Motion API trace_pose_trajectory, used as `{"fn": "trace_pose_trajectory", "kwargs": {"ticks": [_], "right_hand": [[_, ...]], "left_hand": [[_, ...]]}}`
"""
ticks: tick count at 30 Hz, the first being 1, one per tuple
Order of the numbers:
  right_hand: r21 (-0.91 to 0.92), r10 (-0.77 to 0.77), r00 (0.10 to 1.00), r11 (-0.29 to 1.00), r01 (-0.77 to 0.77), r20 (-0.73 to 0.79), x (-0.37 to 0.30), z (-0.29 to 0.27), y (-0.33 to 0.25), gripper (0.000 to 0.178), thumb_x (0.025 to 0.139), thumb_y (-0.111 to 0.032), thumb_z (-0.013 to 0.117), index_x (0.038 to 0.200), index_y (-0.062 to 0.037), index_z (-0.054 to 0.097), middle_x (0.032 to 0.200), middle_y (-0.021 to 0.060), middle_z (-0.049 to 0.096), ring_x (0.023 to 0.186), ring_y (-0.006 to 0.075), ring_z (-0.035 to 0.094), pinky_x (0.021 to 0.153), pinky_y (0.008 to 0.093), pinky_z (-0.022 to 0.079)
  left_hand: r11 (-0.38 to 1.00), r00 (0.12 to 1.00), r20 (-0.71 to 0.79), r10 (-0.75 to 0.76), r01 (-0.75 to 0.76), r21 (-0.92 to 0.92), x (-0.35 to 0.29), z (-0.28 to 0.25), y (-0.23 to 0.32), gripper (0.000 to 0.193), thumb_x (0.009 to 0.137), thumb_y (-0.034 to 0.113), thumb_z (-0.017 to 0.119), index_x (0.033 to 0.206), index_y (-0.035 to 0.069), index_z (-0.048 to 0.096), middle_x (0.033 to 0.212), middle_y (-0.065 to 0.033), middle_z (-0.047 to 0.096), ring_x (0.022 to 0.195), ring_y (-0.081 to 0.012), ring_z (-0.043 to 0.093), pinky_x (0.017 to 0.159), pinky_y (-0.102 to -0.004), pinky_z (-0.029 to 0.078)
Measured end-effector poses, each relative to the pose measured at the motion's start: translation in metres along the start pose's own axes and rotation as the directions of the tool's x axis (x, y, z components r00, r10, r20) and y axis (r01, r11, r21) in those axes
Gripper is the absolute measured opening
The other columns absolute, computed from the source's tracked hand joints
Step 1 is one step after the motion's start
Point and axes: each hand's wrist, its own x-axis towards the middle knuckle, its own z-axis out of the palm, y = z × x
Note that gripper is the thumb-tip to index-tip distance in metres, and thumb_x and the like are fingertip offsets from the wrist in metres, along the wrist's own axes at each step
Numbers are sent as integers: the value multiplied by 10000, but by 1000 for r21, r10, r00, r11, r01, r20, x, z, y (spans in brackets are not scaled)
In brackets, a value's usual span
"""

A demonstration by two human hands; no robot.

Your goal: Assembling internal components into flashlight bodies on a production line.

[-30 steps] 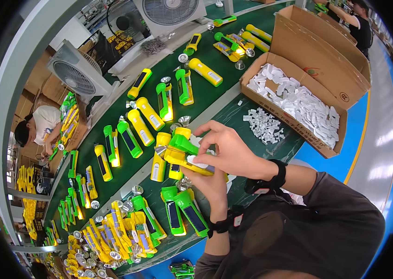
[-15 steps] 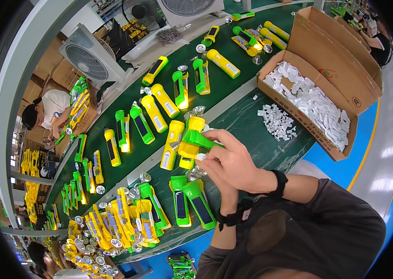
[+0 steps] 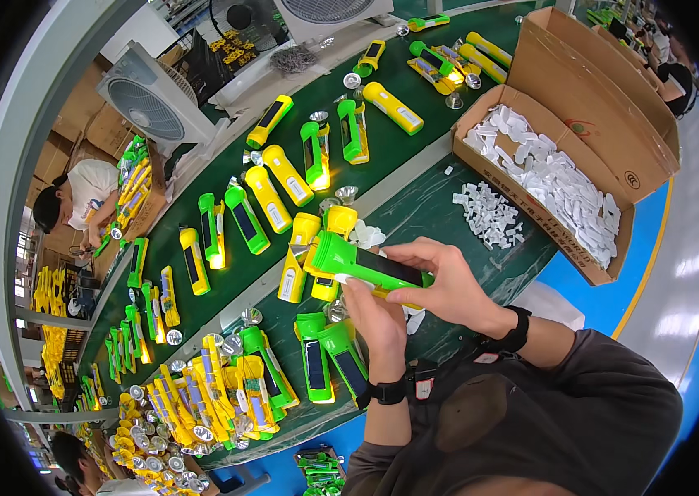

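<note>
Both of my hands are on one green flashlight housing [image 3: 358, 261], held tilted above the bench with its dark solar panel facing up. My right hand [image 3: 451, 289] is closed round its narrow end. At the lower edge, near the wide end, my left hand [image 3: 376, 321] presses with thumb and fingers. A small white piece [image 3: 342, 279] shows by its fingertips; whether it sits in the housing I cannot tell. Yellow flashlight halves [image 3: 339, 220] lie just behind the held housing. Two green flashlights [image 3: 314, 364] rest near my left wrist.
An open cardboard box [image 3: 523, 186] of white plastic strips stands right, beside a pile of small white parts [image 3: 486, 215]. Flashlights line the green conveyor [image 3: 234, 178]. A heap of yellow halves with reflectors [image 3: 209, 388] lies front left. A co-worker [image 3: 89, 198] sits across the line.
The green housing has turned so its solar panel now shows, and my right hand has moved right to its narrow end. My left hand has come into fuller view underneath.
</note>
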Motion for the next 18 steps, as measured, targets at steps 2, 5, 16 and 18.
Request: {"fn": "trace_pose_trajectory", "kwargs": {"ticks": [2, 5, 16, 18], "right_hand": [[32, -9, 1000, 999, 10, -28, 2, 2, 7, 485, 688, 42, 756, 1142, 65, 586, 1032, 99, 594, 1005, 183, 611, 917, 311, 484], [73, -31, 998, 997, 35, -60, 0, 6, 17, 444, 675, 39, 763, 1091, 57, 605, 980, 83, 586, 974, 180, 609, 906, 307, 477], [81, -8, 1000, 997, 6, 30, -17, -31, -26, 342, 810, -66, 645, 1145, -10, 601, 1138, 126, 594, 891, 149, 554, 749, 294, 459], [233, 270, 946, 922, -308, 181, -17, -27, -40, 285, 847, -80, 617, 1112, 23, 597, 1067, 123, 640, 579, 55, 546, 476, 217, 445]], "left_hand": [[1000, 999, 34, 14, -15, 19, 1, 2, -1, 448, 1021, 346, 302, 1332, 34, 381, 1256, -151, 511, 1173, -254, 502, 999, -410, 410], [998, 997, 68, 31, -34, 53, -2, 0, -3, 441, 1018, 306, 319, 1354, 21, 328, 1271, -167, 489, 1191, -274, 490, 1009, -415, 405], [941, 922, 360, -139, 10, 339, -46, -15, 19, 685, 848, 302, 655, 1335, -35, 312, 1068, -159, 587, 990, -228, 596, 825, -337, 488], [928, 863, 417, -285, 139, 346, -57, -14, 17, 683, 824, 315, 678, 1316, -30, 352, 1027, -162, 597, 907, -211, 620, 748, -311, 515]]}}
